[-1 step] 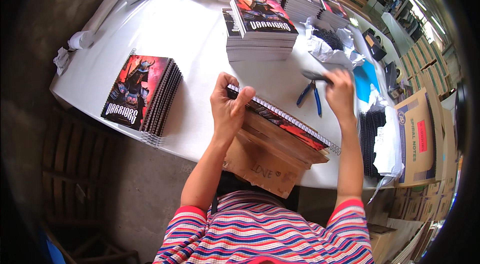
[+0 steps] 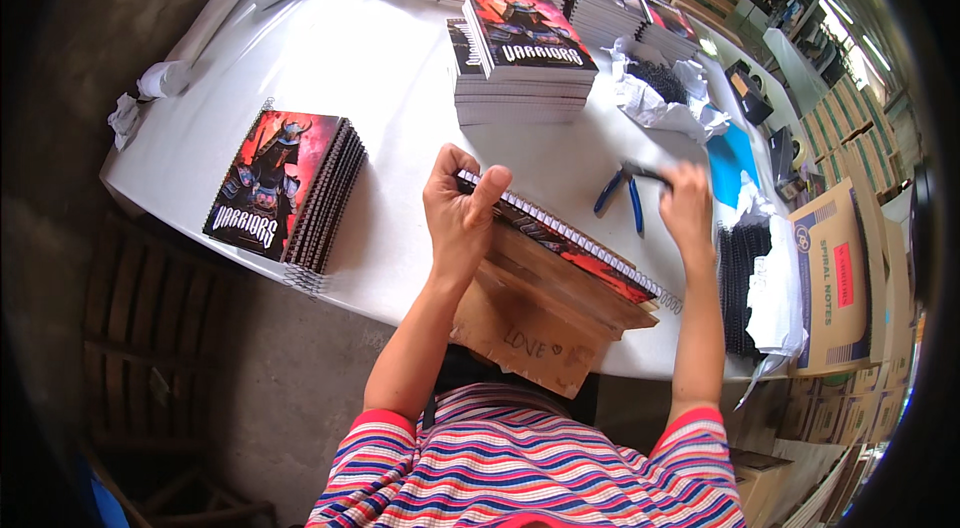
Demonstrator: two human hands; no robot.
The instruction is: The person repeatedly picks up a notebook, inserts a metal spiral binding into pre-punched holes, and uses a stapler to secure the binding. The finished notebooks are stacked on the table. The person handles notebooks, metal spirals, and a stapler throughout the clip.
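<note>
Upright in my left hand (image 2: 462, 213) is a spiral notebook (image 2: 575, 243) with a red and black cover. My thumb presses its far-left end, fingers wrapped behind. A wire coil runs along its upper edge, and a loose coil end sticks out at the right. The notebook rests against a brown cardboard piece (image 2: 530, 323) at the table's front edge. My right hand (image 2: 688, 200) is closed round a dark tool (image 2: 652, 172), blurred by motion, so its kind is unclear. It hovers right of blue-handled pliers (image 2: 622, 196) lying on the table.
Bound notebooks (image 2: 275, 183) are stacked at the left. Farther off stands a pile of notebook blocks (image 2: 525, 68), with more stacks behind. Black coils (image 2: 655, 80) lie in crumpled paper, and further coils (image 2: 738, 278) sit at the right beside a carton (image 2: 832, 273).
My right hand has moved slightly down and right with the dark tool, which shows less broadly now. My left hand and the notebook have hardly moved.
</note>
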